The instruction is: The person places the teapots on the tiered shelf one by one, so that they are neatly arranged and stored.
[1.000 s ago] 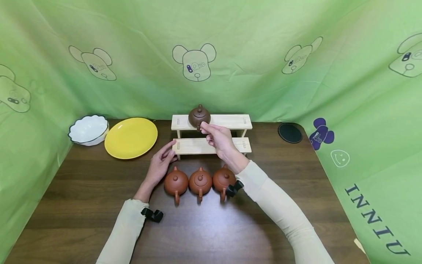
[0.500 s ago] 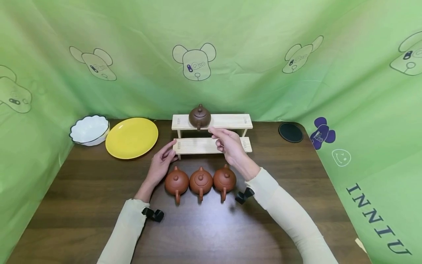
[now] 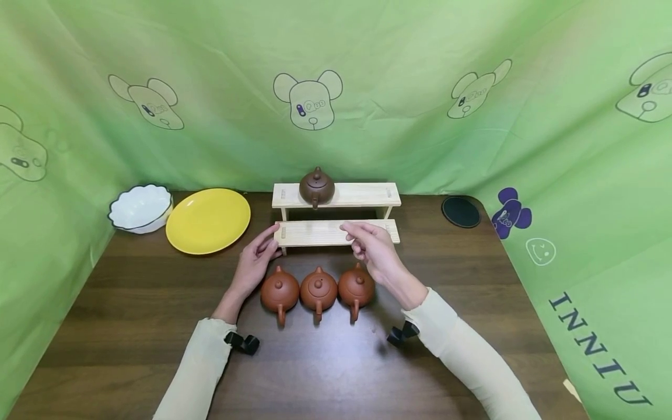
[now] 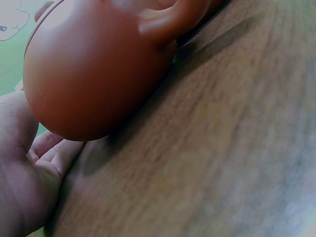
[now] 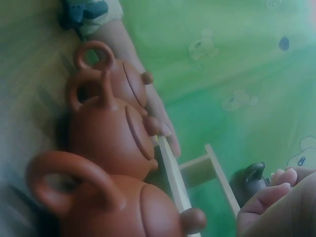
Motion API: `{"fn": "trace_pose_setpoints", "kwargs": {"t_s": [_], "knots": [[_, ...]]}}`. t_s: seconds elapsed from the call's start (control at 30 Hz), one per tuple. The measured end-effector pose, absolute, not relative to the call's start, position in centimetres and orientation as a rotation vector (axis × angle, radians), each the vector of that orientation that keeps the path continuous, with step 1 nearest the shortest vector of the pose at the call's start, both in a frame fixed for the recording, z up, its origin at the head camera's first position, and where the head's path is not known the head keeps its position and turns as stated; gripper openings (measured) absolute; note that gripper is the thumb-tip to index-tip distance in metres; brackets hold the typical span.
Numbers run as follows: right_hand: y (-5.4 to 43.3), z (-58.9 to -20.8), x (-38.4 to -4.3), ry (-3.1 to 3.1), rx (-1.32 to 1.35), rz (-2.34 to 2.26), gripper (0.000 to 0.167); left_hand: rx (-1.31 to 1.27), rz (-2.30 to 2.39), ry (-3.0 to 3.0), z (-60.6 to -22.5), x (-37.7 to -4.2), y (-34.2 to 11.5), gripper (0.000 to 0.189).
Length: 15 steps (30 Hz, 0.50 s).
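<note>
A dark brown teapot (image 3: 317, 188) stands on the upper tier of the wooden stand (image 3: 362, 193), its handle facing me. The fingers of my left hand (image 3: 254, 262) touch the left end of the lower tier (image 3: 315, 233). Beside that hand is the leftmost of three reddish-brown teapots (image 3: 280, 291), lined up in front of the stand; its body hides part of the hand in the left wrist view. My right hand (image 3: 374, 249) hovers over the right part of the lower tier, fingers loosely bent and holding nothing. The middle teapot (image 3: 318, 290) and right teapot (image 3: 357, 289) sit below it.
On the left, a yellow plate (image 3: 208, 221) lies next to a white scalloped bowl (image 3: 140, 209). A round black coaster (image 3: 461, 211) lies at the back right of the wooden table (image 3: 157, 326). Green printed cloth (image 3: 399, 87) encloses the back and sides.
My right hand has let go of the dark brown teapot's handle and drawn back toward me and to the right. The teapot stays on the upper tier; my left hand has not moved.
</note>
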State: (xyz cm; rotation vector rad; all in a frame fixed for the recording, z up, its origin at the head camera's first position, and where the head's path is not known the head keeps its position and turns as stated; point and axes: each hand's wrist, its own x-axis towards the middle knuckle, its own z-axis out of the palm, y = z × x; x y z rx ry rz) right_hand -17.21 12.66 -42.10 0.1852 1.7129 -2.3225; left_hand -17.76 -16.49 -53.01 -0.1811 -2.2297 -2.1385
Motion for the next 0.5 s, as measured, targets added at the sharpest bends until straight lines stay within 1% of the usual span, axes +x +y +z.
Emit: {"fn": "trace_pose_setpoints", "kwargs": {"t_s": [0.5], "knots": [[14.9,-43.6,-14.0,1.690,0.209,-2.258,0.023,-0.221,-2.111,-2.225,-53.0,-17.7,-16.5,0.047]]}}
